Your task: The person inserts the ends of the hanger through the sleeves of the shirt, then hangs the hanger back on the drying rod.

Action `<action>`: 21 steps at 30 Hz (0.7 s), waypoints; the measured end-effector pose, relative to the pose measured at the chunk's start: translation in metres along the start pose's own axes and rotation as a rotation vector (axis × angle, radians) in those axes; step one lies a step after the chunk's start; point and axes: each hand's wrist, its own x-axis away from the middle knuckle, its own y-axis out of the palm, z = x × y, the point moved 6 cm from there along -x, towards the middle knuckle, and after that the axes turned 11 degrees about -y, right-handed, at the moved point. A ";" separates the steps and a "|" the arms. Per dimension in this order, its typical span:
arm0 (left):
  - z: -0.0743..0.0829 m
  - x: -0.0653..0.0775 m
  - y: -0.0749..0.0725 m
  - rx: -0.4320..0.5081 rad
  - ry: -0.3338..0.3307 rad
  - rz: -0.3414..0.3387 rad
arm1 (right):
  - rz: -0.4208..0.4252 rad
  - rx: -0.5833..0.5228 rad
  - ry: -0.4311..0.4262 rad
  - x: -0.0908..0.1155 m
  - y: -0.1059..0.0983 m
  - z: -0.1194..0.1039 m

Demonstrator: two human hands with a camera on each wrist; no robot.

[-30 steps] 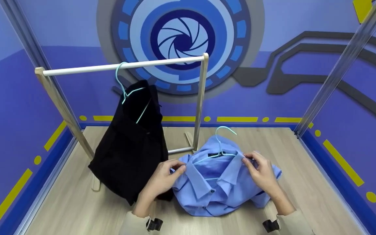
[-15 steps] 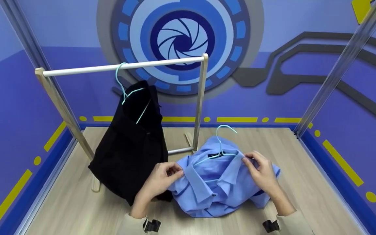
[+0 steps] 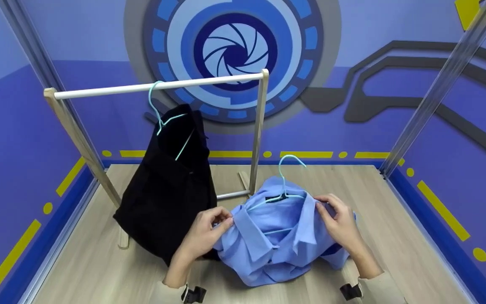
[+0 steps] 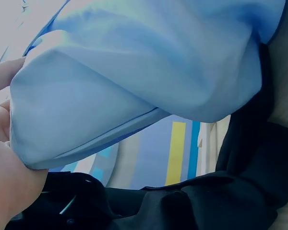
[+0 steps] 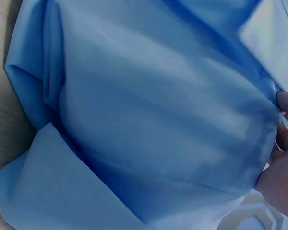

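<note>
A light blue collared shirt (image 3: 264, 261) lies bunched on the table, with a mint-green hanger (image 3: 284, 185) inside its neck opening and the hook standing up above the collar. At the shirt's left shoulder in the head view, my left hand (image 3: 207, 230) pinches the cloth between thumb and fingers. On the opposite side, beside the collar, my right hand (image 3: 340, 221) pinches the other shoulder. The left wrist view has the shirt (image 4: 110, 86) draping from the left fingertips. In the right wrist view, cloth (image 5: 158, 110) fills most of the frame, held at the right edge.
A rack with a white rail (image 3: 209, 82) and wooden legs stands at the left back. From it a black garment (image 3: 167, 190) hangs on another mint-green hanger, close to my left forearm. Blue walls and metal posts (image 3: 441, 93) enclose the wooden table (image 3: 407, 253).
My left hand has shifted slightly left and kept its pinch, spreading the shirt's shoulders. The hanger's hook has risen a little. The right hand has barely moved.
</note>
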 end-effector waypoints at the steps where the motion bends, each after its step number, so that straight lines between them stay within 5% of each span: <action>1: 0.003 0.001 -0.001 -0.004 0.003 0.011 | 0.004 0.001 0.004 0.000 -0.001 0.001; 10: 0.027 0.009 -0.015 -0.007 0.057 0.078 | 0.019 0.031 0.073 0.001 -0.005 0.005; 21: 0.012 0.011 -0.030 0.022 0.077 0.135 | 0.070 0.050 0.245 0.007 -0.015 0.022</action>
